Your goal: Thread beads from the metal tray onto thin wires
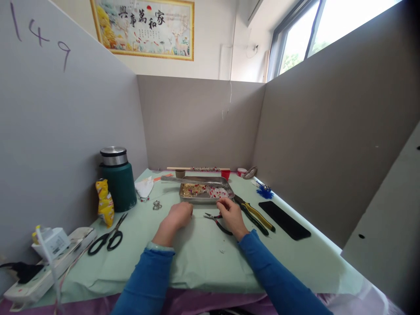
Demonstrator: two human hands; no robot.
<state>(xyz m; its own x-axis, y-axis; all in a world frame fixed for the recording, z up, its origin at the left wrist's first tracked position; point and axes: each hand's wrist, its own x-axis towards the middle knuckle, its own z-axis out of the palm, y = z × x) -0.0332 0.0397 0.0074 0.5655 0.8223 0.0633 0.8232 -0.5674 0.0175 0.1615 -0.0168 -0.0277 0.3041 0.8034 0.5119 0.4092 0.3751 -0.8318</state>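
Note:
My left hand [179, 215] hovers low over the table just in front of the tray, fingers curled closed; whatever they may hold is hidden. My right hand [230, 215] is at the tray's near right corner, thumb and fingertips pinched together on something too small to make out. The metal tray [200, 201] holds gold, red and white beads [219, 192]. Across its far left side lies a bundle of thin metal wires [179, 180]. Small dark-handled pliers [221, 226] lie beside and partly under my right hand.
Right of my right hand lie large yellow-and-green pliers [257, 215] and a black phone-like slab [285, 220]. At left are scissors [110, 238], a green flask [118, 186], a yellow packet [105, 203] and a power strip [49, 273]. Behind the tray stands a red cup [225, 174]. Partitions enclose the table.

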